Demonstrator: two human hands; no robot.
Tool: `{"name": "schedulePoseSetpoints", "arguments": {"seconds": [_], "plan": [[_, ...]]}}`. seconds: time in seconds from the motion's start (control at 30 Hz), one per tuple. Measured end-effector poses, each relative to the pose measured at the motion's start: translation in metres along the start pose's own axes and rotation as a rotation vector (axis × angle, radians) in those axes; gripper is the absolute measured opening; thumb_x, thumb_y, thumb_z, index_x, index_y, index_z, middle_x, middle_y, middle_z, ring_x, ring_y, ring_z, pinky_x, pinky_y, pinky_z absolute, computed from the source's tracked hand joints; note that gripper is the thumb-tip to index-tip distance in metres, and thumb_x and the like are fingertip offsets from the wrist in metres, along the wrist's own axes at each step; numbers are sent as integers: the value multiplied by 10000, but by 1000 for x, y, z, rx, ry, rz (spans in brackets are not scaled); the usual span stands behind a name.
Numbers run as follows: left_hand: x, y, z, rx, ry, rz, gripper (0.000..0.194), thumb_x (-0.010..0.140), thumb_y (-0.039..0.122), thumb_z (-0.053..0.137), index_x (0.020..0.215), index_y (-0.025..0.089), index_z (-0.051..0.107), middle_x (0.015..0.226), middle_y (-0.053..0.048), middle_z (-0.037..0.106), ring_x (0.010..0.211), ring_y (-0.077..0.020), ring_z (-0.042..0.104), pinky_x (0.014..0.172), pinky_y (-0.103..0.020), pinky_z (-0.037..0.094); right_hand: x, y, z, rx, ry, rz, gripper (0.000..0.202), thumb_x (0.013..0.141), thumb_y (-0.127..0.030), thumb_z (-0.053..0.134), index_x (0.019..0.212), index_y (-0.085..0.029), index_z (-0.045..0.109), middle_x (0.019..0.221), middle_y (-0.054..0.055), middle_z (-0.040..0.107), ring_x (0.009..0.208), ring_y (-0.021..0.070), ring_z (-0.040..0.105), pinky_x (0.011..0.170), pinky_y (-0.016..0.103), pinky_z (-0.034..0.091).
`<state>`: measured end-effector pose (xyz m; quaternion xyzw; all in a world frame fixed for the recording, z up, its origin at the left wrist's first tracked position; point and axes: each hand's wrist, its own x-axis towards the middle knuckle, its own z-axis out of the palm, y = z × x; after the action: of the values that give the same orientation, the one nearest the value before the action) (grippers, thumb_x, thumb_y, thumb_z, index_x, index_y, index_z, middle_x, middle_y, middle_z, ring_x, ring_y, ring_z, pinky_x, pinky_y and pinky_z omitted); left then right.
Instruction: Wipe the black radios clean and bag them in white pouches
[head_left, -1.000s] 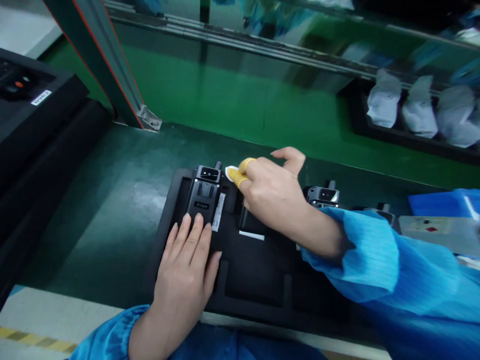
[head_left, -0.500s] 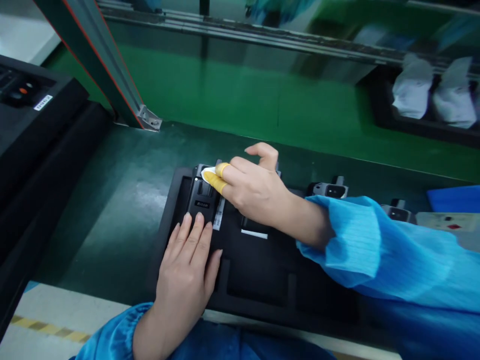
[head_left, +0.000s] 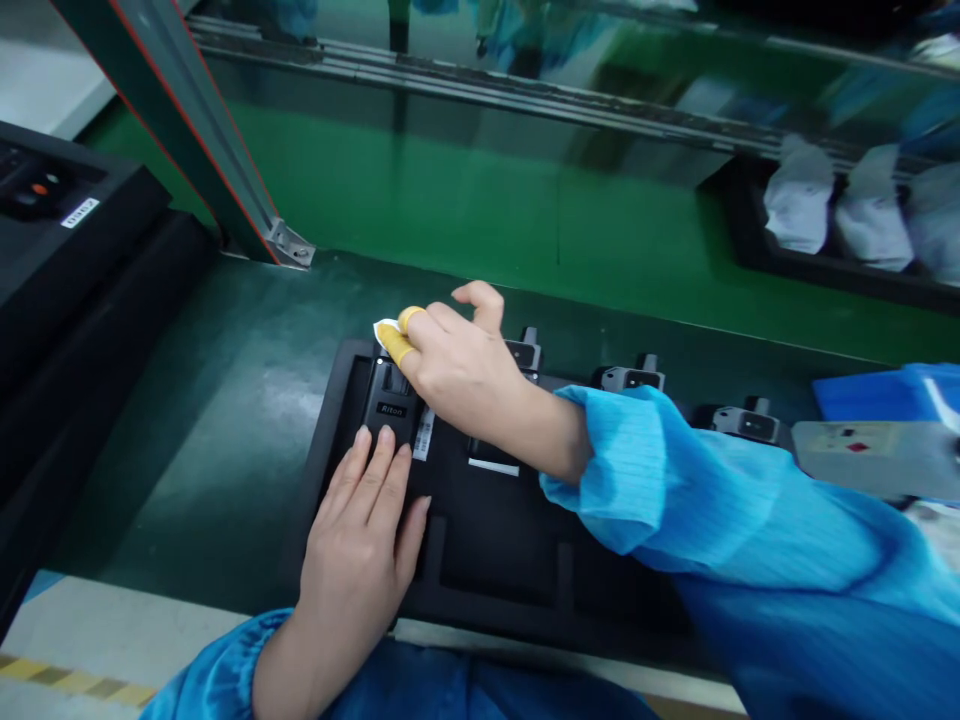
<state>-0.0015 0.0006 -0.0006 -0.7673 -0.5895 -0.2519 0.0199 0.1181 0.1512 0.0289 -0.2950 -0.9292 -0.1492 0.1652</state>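
A black handheld device marked "Riton" lies in the left end of a black foam tray. My left hand rests flat on the device's lower part, its fingers stretched out. With yellow finger cots on two fingers, my right hand presses a small white wipe onto the device's top end, covering much of it. A barcode label shows at the device's right side. Farther right in the tray, a second device is partly hidden under my right wrist.
More grey-topped devices sit to the right, beside a pale card with a red mark and a blue bin. White bags fill a dark tray at the back right. A metal post and a black case stand left.
My right hand and the wipe have shifted slightly left and up across the device's top end. My left hand stays on the device. The view has moved a little.
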Motion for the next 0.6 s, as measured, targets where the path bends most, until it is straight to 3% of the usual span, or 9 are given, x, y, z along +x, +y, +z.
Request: {"name": "schedulePoseSetpoints", "arguments": {"seconds": [0.13,0.3,0.4,0.6], "plan": [[0,0,0,-9,16,5,360,885,197,570,1214,50,566,1258,-192,627,1248,-334,534,958,-452,530,-9,3,-1,-13,-21,3,324,911,-72,395,809,-175,685,805,25,598,779,144,447,938,418,178],[1,1,0,-30,24,-1,362,880,189,574,1205,32,568,1253,-204,627,1246,-347,532,957,-467,529,-34,18,-16,-94,71,71,355,887,-71,402,669,-176,663,742,13,601,721,135,429,892,400,174],[0,1,0,-50,24,-9,359,879,185,572,1204,35,564,1258,-207,622,1257,-347,522,993,-494,503,-41,15,-23,-43,53,113,348,886,-109,408,662,-191,661,760,7,614,717,133,430,870,404,180],[-4,1,0,-67,64,-59,317,878,190,579,1163,51,586,1234,-207,636,1243,-321,543,1029,-492,475,-32,-16,-16,71,46,-114,340,906,-97,403,764,-209,691,769,-17,622,746,125,442,897,392,175]]}}
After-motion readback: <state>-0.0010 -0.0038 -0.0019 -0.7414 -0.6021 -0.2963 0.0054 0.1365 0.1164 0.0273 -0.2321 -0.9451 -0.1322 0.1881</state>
